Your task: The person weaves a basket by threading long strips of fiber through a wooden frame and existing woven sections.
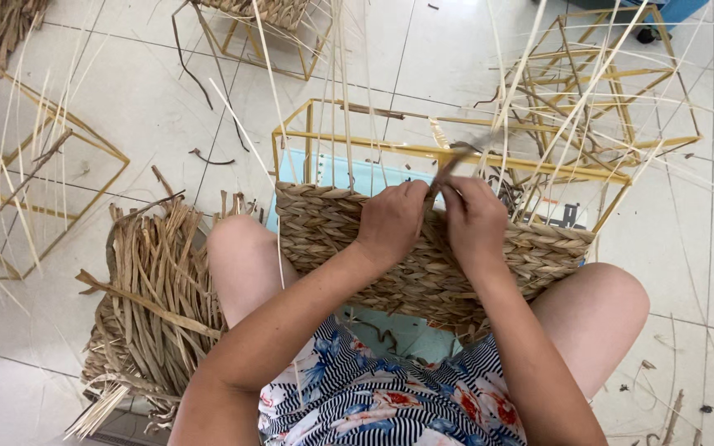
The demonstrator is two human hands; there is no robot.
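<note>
A half-woven straw basket [332,231] on a yellow wire frame [373,149] rests on my knees, its open side turned away from me. Both hands meet at the top edge of the woven wall. My left hand [392,221] presses on the weave with its fingers curled at the rim. My right hand [474,221] pinches a brown straw strand [449,165] that rises from the rim and blurs toward the frame. Thin pale upright reeds [342,91] stand up from the weave.
A bundle of dry straw strands [155,289] lies at my left knee. Empty yellow wire frames sit on the tiled floor at the left [60,177], top [266,33] and upper right [605,91]. Loose reed scraps are scattered on the tiles.
</note>
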